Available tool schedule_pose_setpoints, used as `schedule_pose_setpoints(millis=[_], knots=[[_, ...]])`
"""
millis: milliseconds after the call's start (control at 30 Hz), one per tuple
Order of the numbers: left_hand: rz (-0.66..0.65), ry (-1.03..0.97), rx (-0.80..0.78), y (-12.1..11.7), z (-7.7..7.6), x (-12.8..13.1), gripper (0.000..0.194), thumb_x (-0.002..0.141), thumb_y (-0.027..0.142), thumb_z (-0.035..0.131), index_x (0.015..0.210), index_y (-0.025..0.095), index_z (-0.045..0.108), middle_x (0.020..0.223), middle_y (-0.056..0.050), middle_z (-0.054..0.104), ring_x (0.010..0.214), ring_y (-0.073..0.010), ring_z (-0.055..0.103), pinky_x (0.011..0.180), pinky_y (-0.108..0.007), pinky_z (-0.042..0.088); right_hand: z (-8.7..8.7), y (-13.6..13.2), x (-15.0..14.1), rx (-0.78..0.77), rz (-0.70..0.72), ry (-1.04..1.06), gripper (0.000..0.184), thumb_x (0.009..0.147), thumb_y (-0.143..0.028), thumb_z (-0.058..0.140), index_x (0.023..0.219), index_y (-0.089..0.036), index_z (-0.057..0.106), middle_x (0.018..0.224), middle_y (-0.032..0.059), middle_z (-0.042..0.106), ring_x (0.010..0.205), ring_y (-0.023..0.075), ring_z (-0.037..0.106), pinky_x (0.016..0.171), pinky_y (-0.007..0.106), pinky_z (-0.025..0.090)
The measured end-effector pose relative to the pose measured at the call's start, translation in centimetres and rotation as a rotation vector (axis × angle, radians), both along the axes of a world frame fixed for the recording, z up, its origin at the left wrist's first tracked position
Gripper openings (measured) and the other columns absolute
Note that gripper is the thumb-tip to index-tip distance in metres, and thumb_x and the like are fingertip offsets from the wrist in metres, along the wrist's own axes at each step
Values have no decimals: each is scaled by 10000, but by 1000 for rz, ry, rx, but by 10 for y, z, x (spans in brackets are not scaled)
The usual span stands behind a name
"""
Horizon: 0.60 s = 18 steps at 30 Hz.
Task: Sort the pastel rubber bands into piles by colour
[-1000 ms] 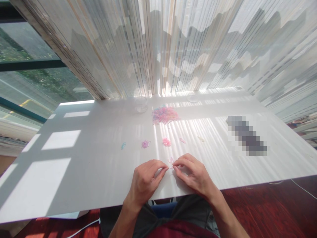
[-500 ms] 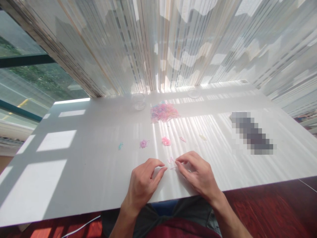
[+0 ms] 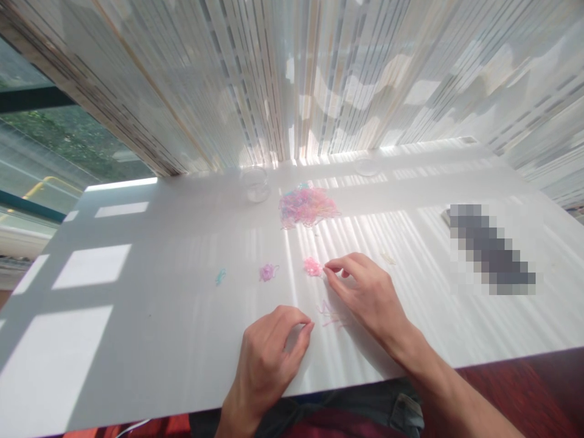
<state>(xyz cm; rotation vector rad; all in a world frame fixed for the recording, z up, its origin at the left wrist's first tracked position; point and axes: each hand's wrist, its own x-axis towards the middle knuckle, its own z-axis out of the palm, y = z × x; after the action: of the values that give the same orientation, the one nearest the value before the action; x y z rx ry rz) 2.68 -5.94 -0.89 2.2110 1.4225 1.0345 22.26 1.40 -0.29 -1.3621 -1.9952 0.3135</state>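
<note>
My right hand (image 3: pixel 367 292) reaches forward over the white table (image 3: pixel 150 292), thumb and forefinger pinched together right beside a small pink cluster of rubber bands (image 3: pixel 312 266). Whatever the pinch holds is too small to make out. My left hand (image 3: pixel 274 350) rests near the table's front edge, fingers curled and thumb against the forefinger, with nothing visible in it. A few thin pink bands (image 3: pixel 331 315) lie loose between the two hands.
A purple band cluster (image 3: pixel 267 272) and a blue band (image 3: pixel 220 277) lie to the left. A large mixed pile of pastel bands (image 3: pixel 306 207) sits further back, beside a clear cup (image 3: pixel 256 184) and a clear lid (image 3: pixel 367 165). A pale band (image 3: pixel 387 258) and a blurred dark object (image 3: pixel 490 252) lie right.
My right hand left the spot by my left hand and moved forward to the pink cluster. The thin pink bands now lie loose on the table. The view tilted slightly.
</note>
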Motion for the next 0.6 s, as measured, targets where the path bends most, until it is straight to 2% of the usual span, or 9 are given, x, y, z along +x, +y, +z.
schedule_pose_setpoints(millis=[200,600], knots=[[-14,26,-15,1,1,1,108,971,107,586,942,210,600,793,-1,695,629,-131,622,570,-251,447,-6,-3,-3,-118,15,37,107,965,-185,595,905,-203,682,825,39,706,741,176,668,683,306,535],[-21,45,-15,3,-2,2,112,956,99,615,938,208,595,783,9,697,634,-138,625,587,-275,448,-4,-4,-2,-118,33,55,90,970,-163,600,928,-207,667,830,31,682,750,162,647,687,290,532]])
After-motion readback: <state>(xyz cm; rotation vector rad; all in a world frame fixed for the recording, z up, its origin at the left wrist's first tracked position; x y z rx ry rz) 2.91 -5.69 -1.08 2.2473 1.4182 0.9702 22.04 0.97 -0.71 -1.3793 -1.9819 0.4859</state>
